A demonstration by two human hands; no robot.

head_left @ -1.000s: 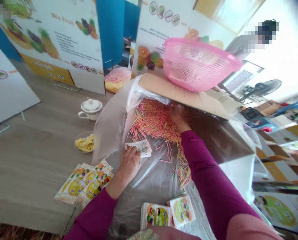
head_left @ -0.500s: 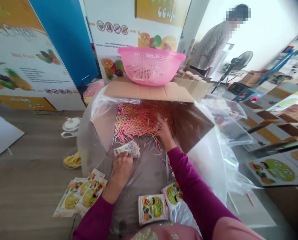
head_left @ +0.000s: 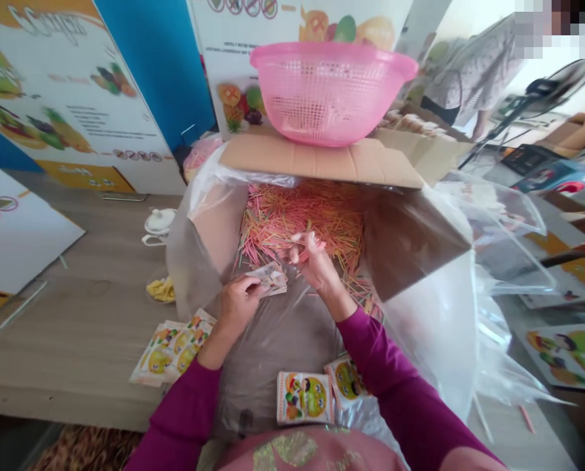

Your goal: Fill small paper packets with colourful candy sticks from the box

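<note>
My left hand (head_left: 238, 304) is closed on a small stack of printed packets (head_left: 273, 280), thumb on top, at the near edge of a heap of thin coloured sticks (head_left: 302, 212). To its right, my right hand (head_left: 318, 269) has its fingers bent around a few pink sticks (head_left: 319, 244), above the front of the heap. Most of the sticks are pink, with some yellow and green. They lie inside an open cardboard box (head_left: 410, 239) tipped on its side, with clear plastic film (head_left: 267, 347) spread in front.
A pink plastic basket (head_left: 332, 98) rests on the box's top. Flat fruit-printed packets (head_left: 305, 398) lie nearest my body, and more packets (head_left: 175, 347) lie left. A white lidded pot (head_left: 159, 222) and a dish of yellow pieces (head_left: 161, 290) stand at left. Behind right are a person (head_left: 474, 72) and a fan (head_left: 542, 88).
My right hand has drawn back from the heap toward my left hand, now with pink sticks in its fingers. The packets in my left hand have moved slightly right and up. My view has shifted.
</note>
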